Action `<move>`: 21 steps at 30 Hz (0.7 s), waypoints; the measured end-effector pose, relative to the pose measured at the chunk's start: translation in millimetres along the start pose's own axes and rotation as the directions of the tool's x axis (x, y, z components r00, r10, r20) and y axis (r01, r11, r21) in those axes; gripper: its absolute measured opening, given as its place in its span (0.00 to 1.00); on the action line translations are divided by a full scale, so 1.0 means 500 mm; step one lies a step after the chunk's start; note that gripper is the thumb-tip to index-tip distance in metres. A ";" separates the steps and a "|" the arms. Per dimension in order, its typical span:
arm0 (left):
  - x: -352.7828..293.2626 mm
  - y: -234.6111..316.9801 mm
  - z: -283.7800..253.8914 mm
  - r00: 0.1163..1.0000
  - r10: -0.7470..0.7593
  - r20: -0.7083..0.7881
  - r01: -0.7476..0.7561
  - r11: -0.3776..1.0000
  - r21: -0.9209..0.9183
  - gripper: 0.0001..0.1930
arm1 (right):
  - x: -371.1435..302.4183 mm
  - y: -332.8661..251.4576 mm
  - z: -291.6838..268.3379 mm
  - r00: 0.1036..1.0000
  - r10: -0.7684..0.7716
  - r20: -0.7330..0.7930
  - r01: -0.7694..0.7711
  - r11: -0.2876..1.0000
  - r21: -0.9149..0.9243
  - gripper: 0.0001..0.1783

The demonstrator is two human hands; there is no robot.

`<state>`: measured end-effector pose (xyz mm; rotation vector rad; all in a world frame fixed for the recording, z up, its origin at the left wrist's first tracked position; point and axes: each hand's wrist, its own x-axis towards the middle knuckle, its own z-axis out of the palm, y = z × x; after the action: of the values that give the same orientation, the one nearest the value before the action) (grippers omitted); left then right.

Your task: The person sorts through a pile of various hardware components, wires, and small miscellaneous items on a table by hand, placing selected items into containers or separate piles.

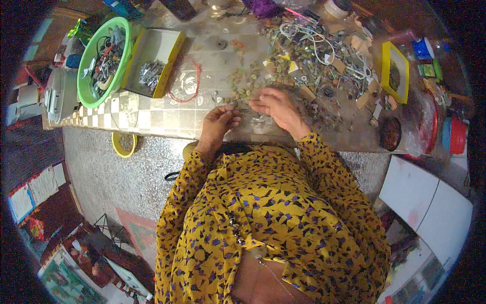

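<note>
My left hand (pixel 218 124) is at the table's near edge with its fingertips drawn together. What they hold, if anything, is too small to make out. My right hand (pixel 276 108) hovers just to its right, fingers stretched out and slightly curved, with nothing visible in it. Small round greenish-brown pieces (pixel 244 81) lie scattered just beyond both hands. To the right spreads a big heap of mixed small parts (pixel 324 61), with metal bits, cardboard scraps and a looped white cord (pixel 324 41) among them.
A green basket (pixel 82 83) of mixed parts and a yellow-edged box (pixel 168 63) of metal pieces stand left, near a red cord loop (pixel 196 83). Another yellow-edged box (pixel 406 78) and a dark round bowl (pixel 390 134) are right. A yellow basin (pixel 125 154) sits below the table edge.
</note>
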<state>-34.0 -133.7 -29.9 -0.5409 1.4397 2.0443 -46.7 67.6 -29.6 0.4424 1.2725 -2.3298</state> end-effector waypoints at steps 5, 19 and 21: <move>-0.006 -0.007 -0.004 1.000 -0.010 0.019 0.013 0.986 -0.167 0.09 | 0.008 -0.022 -0.012 0.984 0.018 0.179 -0.096 0.896 0.434 0.20; -0.017 0.027 0.038 0.969 -0.076 0.236 0.132 0.963 -0.234 0.14 | -0.011 -0.032 -0.037 0.965 -0.105 0.242 0.020 0.945 0.327 0.18; -0.009 0.011 0.019 0.960 -0.084 0.266 0.139 0.971 -0.197 0.14 | -0.020 -0.033 -0.042 0.959 -0.122 0.257 0.042 0.954 0.296 0.17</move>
<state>-34.1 -127.0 -20.1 -0.4145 1.0238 2.1023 -45.4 95.6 -24.2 0.1495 0.8408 -2.5527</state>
